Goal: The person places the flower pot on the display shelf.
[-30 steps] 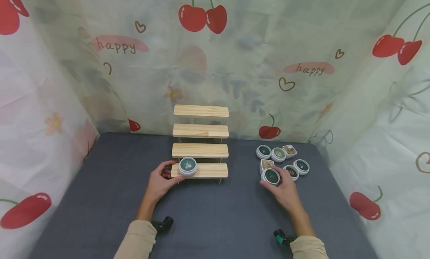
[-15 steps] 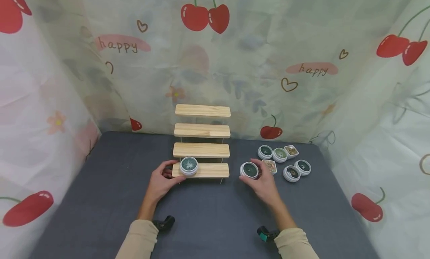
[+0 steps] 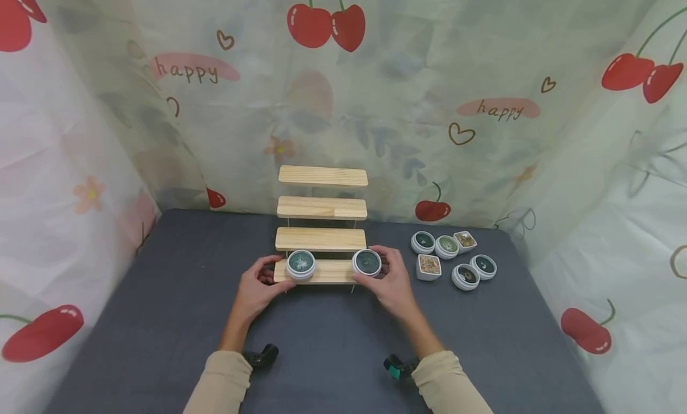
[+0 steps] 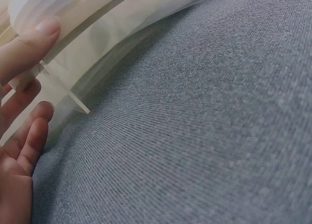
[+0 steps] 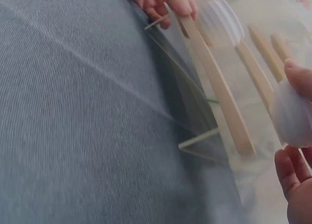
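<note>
I count six round jars: one round jar (image 3: pixel 300 265) just beside my left hand (image 3: pixel 260 289), a second jar (image 3: pixel 367 262) pinched in my right hand (image 3: pixel 394 286), and four more jars (image 3: pixel 446 247) to the right of that hand. Two square tubs (image 3: pixel 429 267) sit on that side too. There are four wooden boards: one lower board (image 3: pixel 330 272) between my hands, three upper boards (image 3: pixel 321 239) beyond them. I wear two black wrist devices (image 3: pixel 397 367), one below each hand, and two beige sleeves (image 3: pixel 220 378). Beyond my hands, the cloth (image 3: pixel 376 133) has two printed words, both "happy".
</note>
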Tool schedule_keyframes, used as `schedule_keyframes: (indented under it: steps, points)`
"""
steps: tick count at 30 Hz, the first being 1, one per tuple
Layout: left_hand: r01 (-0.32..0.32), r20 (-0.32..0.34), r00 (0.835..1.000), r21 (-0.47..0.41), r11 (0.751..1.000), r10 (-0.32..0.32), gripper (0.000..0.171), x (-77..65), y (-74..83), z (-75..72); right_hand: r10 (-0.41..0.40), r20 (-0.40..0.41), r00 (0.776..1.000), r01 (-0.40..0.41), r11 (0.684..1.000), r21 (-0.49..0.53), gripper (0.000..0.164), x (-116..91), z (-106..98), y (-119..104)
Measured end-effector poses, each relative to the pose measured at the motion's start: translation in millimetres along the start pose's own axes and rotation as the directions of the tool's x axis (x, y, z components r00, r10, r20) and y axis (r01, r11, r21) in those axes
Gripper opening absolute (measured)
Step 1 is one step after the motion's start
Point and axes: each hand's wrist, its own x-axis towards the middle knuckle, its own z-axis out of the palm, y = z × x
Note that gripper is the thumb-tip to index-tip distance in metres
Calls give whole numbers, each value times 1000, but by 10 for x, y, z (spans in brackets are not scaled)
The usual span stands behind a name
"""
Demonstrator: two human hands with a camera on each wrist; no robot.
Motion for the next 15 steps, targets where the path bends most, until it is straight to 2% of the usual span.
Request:
schedule_keyframes:
  steps: [4,8,15]
  points:
    - [11,-8,1000,-5,1000,-11,67,74,-183,37,-38,8,999,38,999,-17,71,25,103,-12]
    - [-10,-22,1000,-9,1000,10,68,120,-319,60,-56,-4,998,56,998,6,72,43,203,-15]
    - [-36,-36,999,-26,999,35,66,121,-364,61,-88,-13,996,89,991,97,70,41,372,6]
